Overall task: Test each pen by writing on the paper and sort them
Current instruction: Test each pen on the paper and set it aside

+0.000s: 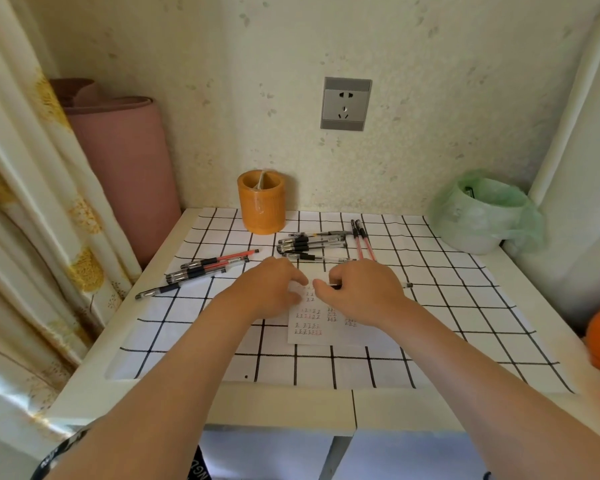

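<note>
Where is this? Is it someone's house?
Probably a desk corner at home: a curtain, a wall socket, and a small table with a pen pot and a lined bin.

Right hand (362, 294) pinches a clear-barrelled pen (408, 285) held crosswise over a white sheet of paper (329, 323) bearing rows of red and black marks. Left hand (274, 289), fingers curled, lies just beside the pen's tip. Loose pens (310, 243) lie grouped on the white, black-gridded surface (447, 306).
</note>
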Tool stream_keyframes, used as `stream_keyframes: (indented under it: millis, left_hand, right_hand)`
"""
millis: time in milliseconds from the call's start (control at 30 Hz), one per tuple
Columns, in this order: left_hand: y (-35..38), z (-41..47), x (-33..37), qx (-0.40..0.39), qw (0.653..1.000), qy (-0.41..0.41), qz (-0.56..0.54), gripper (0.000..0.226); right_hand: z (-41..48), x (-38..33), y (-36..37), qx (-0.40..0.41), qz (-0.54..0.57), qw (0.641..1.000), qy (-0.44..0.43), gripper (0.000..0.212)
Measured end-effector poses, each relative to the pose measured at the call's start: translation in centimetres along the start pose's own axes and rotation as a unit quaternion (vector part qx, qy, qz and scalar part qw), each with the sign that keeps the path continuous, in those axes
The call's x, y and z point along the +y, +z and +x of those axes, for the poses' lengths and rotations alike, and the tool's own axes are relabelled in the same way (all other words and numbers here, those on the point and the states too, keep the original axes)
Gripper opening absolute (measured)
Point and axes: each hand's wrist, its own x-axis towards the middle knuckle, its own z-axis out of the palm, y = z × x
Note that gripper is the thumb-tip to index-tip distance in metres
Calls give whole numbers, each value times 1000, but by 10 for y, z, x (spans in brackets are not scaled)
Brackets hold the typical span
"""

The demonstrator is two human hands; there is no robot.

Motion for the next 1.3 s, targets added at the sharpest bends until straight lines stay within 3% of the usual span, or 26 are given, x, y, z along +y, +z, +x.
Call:
stream_keyframes:
  millis: [100,267,367,533,733,1033,1167,1300]
  left_hand:
    - [2,-1,-1,-48,998,4,38,51]
    - [-2,-4,-11,-46,999,-2,22,52]
    - [-10,-7,-23,-5,1000,-19,18,49]
    - [-23,-13,-53,98,984,-126,81,40]
    - [-23,-33,-83,121,958,-244,94,31]
    - [-29,-44,-103,90,956,-254,115,33]
    - [-31,-46,-101,80,954,-251,141,32]
    - [-30,-45,-95,85,968,-218,92,28]
  right_hand:
    - [6,-5,1,-7,39,999,18,48]
    - [26,-8,7,-35,89,995,-1,25]
    - [40,-8,14,-49,88,995,-27,50]
    - [62,-12,28,16,26,997,-73,52]
    - [72,-22,42,58,-41,993,-96,38]
    - [67,-35,45,90,-28,989,-118,38]
    - [61,-61,44,100,5,979,-179,29]
    - [53,-83,55,80,36,968,-233,25]
